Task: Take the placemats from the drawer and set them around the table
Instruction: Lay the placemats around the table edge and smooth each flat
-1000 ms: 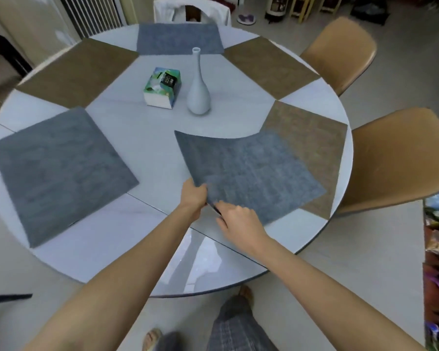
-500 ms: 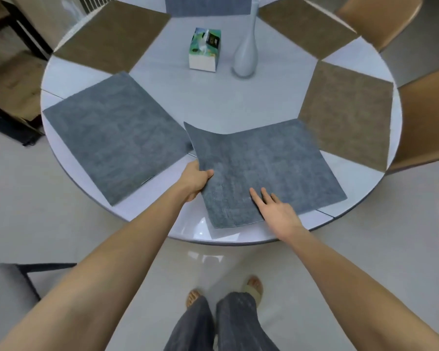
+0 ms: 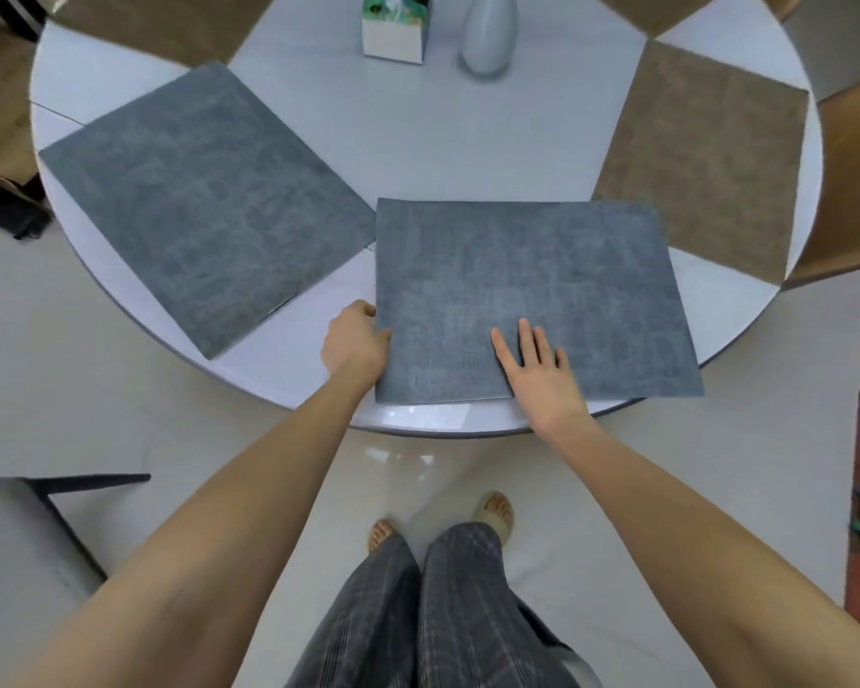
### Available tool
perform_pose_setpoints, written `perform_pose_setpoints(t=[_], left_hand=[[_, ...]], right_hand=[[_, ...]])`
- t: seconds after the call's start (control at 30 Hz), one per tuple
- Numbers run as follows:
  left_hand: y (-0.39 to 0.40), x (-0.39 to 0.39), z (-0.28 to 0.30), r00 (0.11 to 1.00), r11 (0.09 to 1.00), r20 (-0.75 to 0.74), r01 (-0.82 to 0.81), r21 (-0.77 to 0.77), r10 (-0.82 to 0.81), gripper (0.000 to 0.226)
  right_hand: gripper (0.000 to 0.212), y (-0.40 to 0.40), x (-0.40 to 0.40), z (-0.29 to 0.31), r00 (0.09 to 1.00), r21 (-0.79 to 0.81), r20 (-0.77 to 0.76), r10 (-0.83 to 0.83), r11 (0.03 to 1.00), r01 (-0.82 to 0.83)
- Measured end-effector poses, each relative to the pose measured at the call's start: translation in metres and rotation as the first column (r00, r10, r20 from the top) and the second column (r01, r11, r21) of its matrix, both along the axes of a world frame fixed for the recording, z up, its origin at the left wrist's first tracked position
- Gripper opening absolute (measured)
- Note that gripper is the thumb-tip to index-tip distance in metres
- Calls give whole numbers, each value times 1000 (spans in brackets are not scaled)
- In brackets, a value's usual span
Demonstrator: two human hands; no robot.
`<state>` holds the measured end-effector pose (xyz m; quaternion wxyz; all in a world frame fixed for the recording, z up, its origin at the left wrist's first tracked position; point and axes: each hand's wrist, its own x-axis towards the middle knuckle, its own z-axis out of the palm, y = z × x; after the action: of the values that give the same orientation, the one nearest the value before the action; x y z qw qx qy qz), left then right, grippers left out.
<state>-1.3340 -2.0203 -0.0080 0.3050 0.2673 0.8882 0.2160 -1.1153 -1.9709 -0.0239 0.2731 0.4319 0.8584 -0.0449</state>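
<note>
A grey placemat [image 3: 527, 285] lies flat at the near edge of the round white table [image 3: 418, 141], squared to me. My left hand [image 3: 356, 342] pinches its left edge near the front corner. My right hand [image 3: 539, 372] rests flat on the mat's front part, fingers spread. A second grey placemat [image 3: 204, 201] lies to the left, angled, its corner almost touching the first. A brown placemat [image 3: 701, 161] lies at the right. Corners of two more brown mats show at the top left [image 3: 155, 22] and top right [image 3: 641, 12].
A tissue box [image 3: 393, 27] and a pale vase [image 3: 487, 37] stand at the table's middle. A tan chair [image 3: 850, 191] is tucked in at the right, a dark-framed seat [image 3: 31, 548] at the lower left. My legs and sandalled feet are below the table edge.
The grey placemat has been turned and pulled square to the near table edge and now lies flat. My view has dropped closer to the table; both hands stayed on the mat.
</note>
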Motion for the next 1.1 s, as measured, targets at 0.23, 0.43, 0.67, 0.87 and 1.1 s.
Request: perform_pose_setpoints(t=[0.23, 0.43, 0.67, 0.87, 1.1], left_hand=[[-16, 4, -11, 984, 992, -153, 80, -94, -94, 18], [-23, 7, -17, 997, 997, -44, 63, -37, -64, 18], [-23, 8, -18, 996, 996, -34, 83, -44, -84, 22], [-23, 7, -18, 995, 996, -39, 86, -34, -87, 21], [-20, 23, -8, 973, 988, -173, 153, -17, -154, 65]], right_hand=[[111, 12, 14, 4, 999, -45, -41, 26, 999, -28], [115, 12, 18, -1, 997, -81, -75, 12, 997, -18], [113, 15, 19, -2, 992, -191, -105, -71, 980, 50], [112, 19, 18, 5, 988, -275, -114, -100, 959, 66], [65, 31, 43, 14, 784, -342, -495, -375, 913, 220]])
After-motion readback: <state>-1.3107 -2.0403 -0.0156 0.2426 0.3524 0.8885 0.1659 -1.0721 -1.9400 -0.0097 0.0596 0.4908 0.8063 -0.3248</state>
